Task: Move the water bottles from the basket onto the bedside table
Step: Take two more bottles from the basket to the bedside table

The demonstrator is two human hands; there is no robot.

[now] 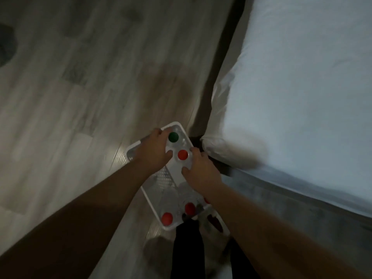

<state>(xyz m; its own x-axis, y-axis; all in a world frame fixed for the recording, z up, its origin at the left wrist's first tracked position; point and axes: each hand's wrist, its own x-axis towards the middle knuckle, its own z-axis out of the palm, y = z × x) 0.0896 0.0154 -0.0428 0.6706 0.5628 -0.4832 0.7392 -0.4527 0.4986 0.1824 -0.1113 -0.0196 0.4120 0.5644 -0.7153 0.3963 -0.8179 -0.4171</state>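
Reaches with both hands into a white perforated basket [164, 176] set on the wood-look floor [70, 97], at 6 o'clock in a dim, blurred head view. Stands just beside the corner of a bed [302, 87] that fills the 3 o'clock side.

Curls the left hand [156, 150] round the green-capped bottle [173, 137] at the basket's 12 o'clock end. Curls the right hand [199, 168] round the red-capped bottle [182, 154] just beside it, toward 5 o'clock. Appears to be taking hold of one bottle per hand, neither yet clear of the rim. Shows no desk anywhere in view.

Best done, by the look of it, by gripping each bottle round the shoulder rather than the cap. Then lift straight up past the rim and keep the pair apart so as not to knock them together. Calls for a turn to find the desk before setting both down upright. Risks a slip if the clear plastic is gripped too lightly in this poor light.

Counts by caps: one green and three red in plain sight. Takes in the one in hand and two more red-capped bottles [189, 208] at the basket's 6 o'clock end. Leaves in doubt a red sliver [206, 200] against the 3 o'clock wall, perhaps a fifth bottle, too blurred to tell. Counts two hands, one basket, one bed.
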